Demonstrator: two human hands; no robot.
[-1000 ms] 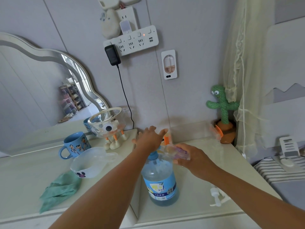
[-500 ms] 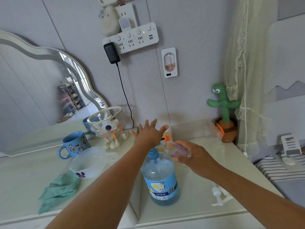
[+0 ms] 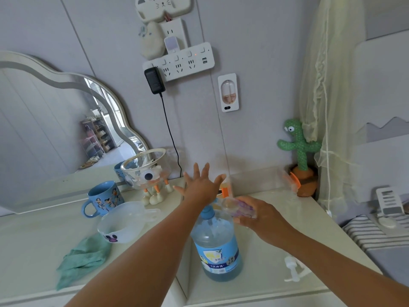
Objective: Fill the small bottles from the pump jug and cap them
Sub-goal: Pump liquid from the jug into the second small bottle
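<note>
The pump jug (image 3: 218, 247) is a clear bottle of blue liquid with a blue label, standing on the cream table (image 3: 261, 273) near its front. My left hand (image 3: 202, 188) is spread flat, fingers straight, over the jug's blue pump head (image 3: 208, 214). My right hand (image 3: 256, 214) grips a small clear bottle (image 3: 238, 207) with a purple pattern, held tilted right beside the pump spout. Another small bottle with an orange part (image 3: 225, 190) stands behind my hands, mostly hidden. A white pump cap (image 3: 293, 270) lies on the table to the jug's right.
To the left are a blue mug (image 3: 104, 199), a white bowl (image 3: 122, 226), a green cloth (image 3: 83, 260) and a glass bowl on toy legs (image 3: 147, 171). A toy cactus (image 3: 299, 158) and a clear orange-trimmed item (image 3: 291, 179) stand back right. A mirror (image 3: 55, 129) leans left.
My left hand's fingers have straightened and spread wider above the pump head. My right hand still holds the small bottle at the spout. The view has shifted slightly downward.
</note>
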